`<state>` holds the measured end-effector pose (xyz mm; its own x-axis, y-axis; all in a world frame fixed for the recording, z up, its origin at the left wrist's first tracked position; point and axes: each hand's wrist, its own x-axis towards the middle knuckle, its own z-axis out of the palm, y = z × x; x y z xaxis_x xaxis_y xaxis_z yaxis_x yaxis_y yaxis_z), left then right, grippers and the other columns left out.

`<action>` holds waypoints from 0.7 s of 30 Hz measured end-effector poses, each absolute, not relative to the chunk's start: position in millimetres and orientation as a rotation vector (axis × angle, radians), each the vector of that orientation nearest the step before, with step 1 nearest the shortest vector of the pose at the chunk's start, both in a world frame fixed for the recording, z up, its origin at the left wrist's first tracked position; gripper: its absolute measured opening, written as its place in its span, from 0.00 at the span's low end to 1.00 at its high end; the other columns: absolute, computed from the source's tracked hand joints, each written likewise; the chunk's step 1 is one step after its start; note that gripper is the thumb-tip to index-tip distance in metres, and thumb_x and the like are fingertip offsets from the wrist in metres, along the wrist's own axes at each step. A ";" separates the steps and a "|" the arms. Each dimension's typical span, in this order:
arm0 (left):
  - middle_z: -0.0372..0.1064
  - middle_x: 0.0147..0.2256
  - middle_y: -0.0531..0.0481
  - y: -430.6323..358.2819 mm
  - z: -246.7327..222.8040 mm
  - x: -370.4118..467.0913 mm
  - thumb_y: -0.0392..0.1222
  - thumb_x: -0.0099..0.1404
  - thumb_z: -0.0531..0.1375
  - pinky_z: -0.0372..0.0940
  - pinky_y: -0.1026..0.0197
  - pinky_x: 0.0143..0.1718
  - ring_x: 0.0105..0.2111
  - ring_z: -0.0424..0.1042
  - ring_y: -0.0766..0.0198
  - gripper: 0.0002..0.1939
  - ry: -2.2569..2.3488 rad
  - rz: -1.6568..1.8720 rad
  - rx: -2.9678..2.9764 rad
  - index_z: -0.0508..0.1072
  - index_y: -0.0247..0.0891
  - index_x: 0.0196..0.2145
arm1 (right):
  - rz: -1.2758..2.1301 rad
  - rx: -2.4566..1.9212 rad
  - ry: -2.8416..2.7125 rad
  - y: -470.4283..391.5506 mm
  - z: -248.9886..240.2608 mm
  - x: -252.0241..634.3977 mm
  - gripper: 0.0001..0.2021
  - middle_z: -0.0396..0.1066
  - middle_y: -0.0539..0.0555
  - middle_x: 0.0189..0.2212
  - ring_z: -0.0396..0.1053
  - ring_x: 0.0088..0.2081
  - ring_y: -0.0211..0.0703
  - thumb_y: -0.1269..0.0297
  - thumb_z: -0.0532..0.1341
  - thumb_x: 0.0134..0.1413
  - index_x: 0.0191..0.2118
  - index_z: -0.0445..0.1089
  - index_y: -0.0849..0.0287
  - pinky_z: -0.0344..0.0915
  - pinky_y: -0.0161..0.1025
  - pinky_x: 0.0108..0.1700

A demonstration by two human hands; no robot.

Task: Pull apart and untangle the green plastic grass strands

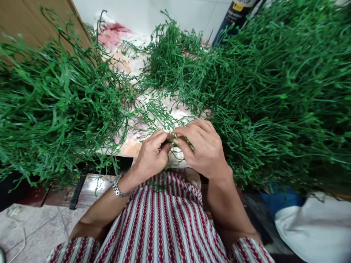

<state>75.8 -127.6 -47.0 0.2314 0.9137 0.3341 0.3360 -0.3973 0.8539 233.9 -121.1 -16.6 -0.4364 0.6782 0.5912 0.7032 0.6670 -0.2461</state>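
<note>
Close together over the table's near edge, my two hands pinch thin green stems. My left hand [153,153], with a metal watch on the wrist, has its thumb and fingers closed on the stems. My right hand [204,148] is closed too, its thumb and fingertips meeting the left fingertips at the same stems. The held green stems [157,113] fan out beyond my fingers over the flower-patterned tabletop [131,146]. How many stems each hand grips is hidden by the fingers.
A large heap of green stems [60,98] lies on the left, hanging over the edge. A bigger heap [287,95] fills the right, with a smaller bunch [172,54] at the back. A dark bottle [233,18] leans behind. A white bag [315,223] sits low right.
</note>
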 end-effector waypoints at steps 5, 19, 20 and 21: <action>0.66 0.25 0.53 -118.6 -57.4 67.3 0.34 0.56 0.59 0.58 0.67 0.26 0.25 0.63 0.68 0.03 1.103 1.312 1.380 0.73 0.38 0.29 | 0.078 -1.027 -1.918 -122.7 -17.9 234.6 0.09 0.70 0.55 0.36 0.67 0.40 0.44 0.70 0.56 0.53 0.41 0.66 0.58 0.65 0.44 0.43; 0.65 0.26 0.52 -114.9 -60.6 56.2 0.39 0.53 0.63 0.59 0.64 0.31 0.30 0.64 0.66 0.02 0.944 1.457 1.252 0.75 0.39 0.27 | 0.153 -1.035 -1.864 -125.7 -27.8 227.6 0.06 0.68 0.52 0.27 0.66 0.31 0.39 0.75 0.58 0.50 0.35 0.67 0.59 0.66 0.38 0.33; 0.65 0.27 0.51 -115.0 -61.1 55.7 0.38 0.53 0.63 0.59 0.64 0.32 0.31 0.64 0.66 0.02 0.940 1.466 1.284 0.75 0.39 0.27 | 0.138 -1.041 -1.879 -126.1 -27.5 227.5 0.07 0.68 0.52 0.28 0.66 0.32 0.40 0.75 0.58 0.50 0.36 0.68 0.59 0.66 0.39 0.33; 0.65 0.27 0.51 -115.3 -60.9 55.2 0.38 0.54 0.63 0.59 0.64 0.32 0.31 0.65 0.66 0.02 0.944 1.457 1.317 0.75 0.39 0.27 | 0.119 -1.047 -1.898 -126.5 -27.1 227.6 0.07 0.68 0.53 0.28 0.66 0.32 0.40 0.74 0.58 0.50 0.36 0.68 0.59 0.66 0.39 0.34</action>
